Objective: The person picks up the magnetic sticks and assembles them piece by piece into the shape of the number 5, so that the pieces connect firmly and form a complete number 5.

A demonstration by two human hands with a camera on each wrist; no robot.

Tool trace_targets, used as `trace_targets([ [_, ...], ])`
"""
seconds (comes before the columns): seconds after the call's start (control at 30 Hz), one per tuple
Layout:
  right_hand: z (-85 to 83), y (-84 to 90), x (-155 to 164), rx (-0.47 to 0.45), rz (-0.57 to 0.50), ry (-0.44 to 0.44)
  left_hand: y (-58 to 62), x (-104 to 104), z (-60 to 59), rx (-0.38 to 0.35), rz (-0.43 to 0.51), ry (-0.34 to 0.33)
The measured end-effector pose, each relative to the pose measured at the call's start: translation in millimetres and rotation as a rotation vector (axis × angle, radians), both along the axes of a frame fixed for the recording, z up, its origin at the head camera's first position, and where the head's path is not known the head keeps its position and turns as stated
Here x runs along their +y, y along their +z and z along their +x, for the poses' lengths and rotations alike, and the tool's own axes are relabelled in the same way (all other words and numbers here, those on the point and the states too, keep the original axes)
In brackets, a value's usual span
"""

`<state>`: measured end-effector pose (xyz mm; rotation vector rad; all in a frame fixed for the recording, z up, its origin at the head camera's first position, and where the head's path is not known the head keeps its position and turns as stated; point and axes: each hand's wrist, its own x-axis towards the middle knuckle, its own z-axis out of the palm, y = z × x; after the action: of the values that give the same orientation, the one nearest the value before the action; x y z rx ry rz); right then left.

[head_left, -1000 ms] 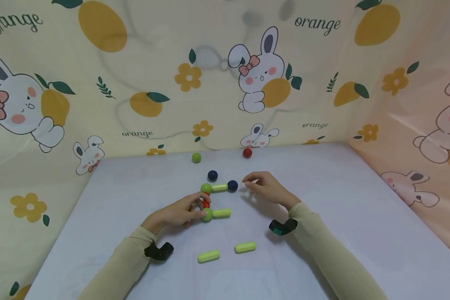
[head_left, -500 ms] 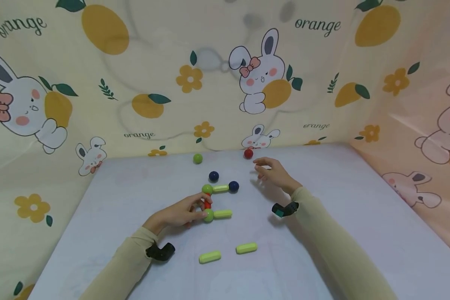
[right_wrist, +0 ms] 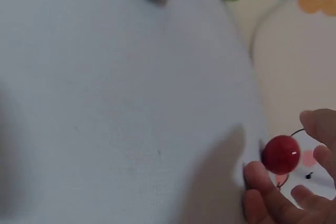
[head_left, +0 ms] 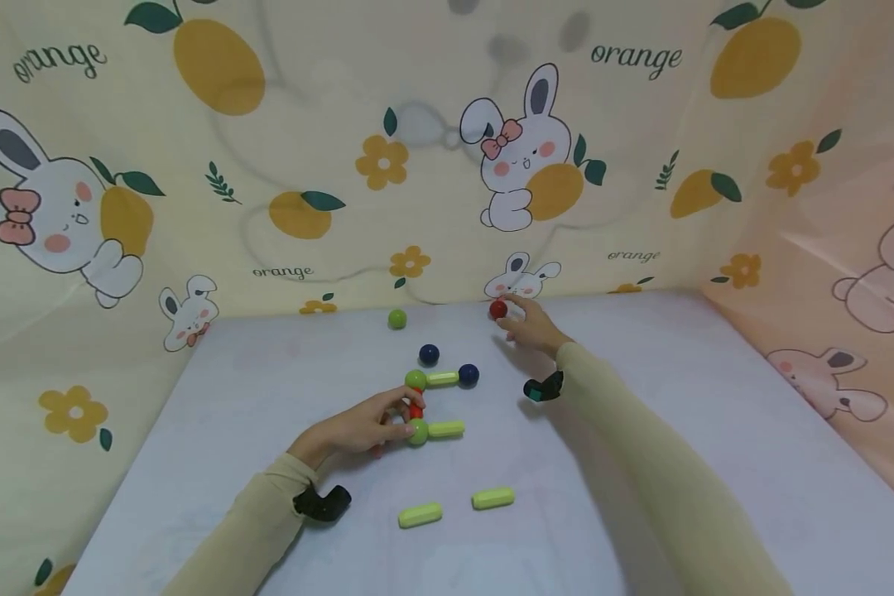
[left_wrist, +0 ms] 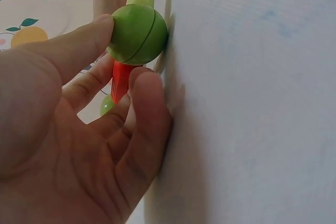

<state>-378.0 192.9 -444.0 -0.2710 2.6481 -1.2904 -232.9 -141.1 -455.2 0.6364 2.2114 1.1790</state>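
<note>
My left hand (head_left: pixel 361 422) holds a ball-and-stick toy frame, its thumb against the near green ball (left_wrist: pixel 137 34) and fingers curled round the red stick (left_wrist: pixel 121 80). A pale green stick (head_left: pixel 445 430) runs right from that ball. From the far green ball (head_left: pixel 415 380), another pale green stick (head_left: pixel 443 379) leads to a dark blue ball (head_left: pixel 468 375). My right hand (head_left: pixel 535 329) is at a red ball (right_wrist: pixel 281 154) near the table's back edge. Its fingers spread around the ball, with a gap beside the upper fingertip in the right wrist view.
Two loose pale green sticks (head_left: pixel 420 515) lie toward the front of the white table (head_left: pixel 581 530). A loose dark blue ball (head_left: pixel 429 354) sits behind the frame, and a loose green ball (head_left: pixel 397 319) near the back edge. A printed cloth (head_left: pixel 298 124) stands behind.
My right hand has moved from beside the attached blue ball back to the red ball. My left hand keeps its hold on the frame; the view has shifted slightly.
</note>
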Motion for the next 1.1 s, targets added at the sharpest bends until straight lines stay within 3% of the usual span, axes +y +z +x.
trace_targets([
  [0.2,-17.5,-7.8,-8,0.067,0.231,0.103,-0.3,-1,-0.6,-0.009,0.002,0.006],
  [0.33,-18.7,-8.0,-6,0.078,0.297,0.090,0.3,4,-1.6,-0.018,0.016,-0.001],
  [0.6,-1.9,-2.7,1,0.149,0.239,0.001,0.2,4,-1.3,-0.008,0.016,0.003],
  [1.1,45.4,-7.4,6,0.135,-0.017,0.028,-2.2,0,-1.5,-0.003,0.005,0.011],
])
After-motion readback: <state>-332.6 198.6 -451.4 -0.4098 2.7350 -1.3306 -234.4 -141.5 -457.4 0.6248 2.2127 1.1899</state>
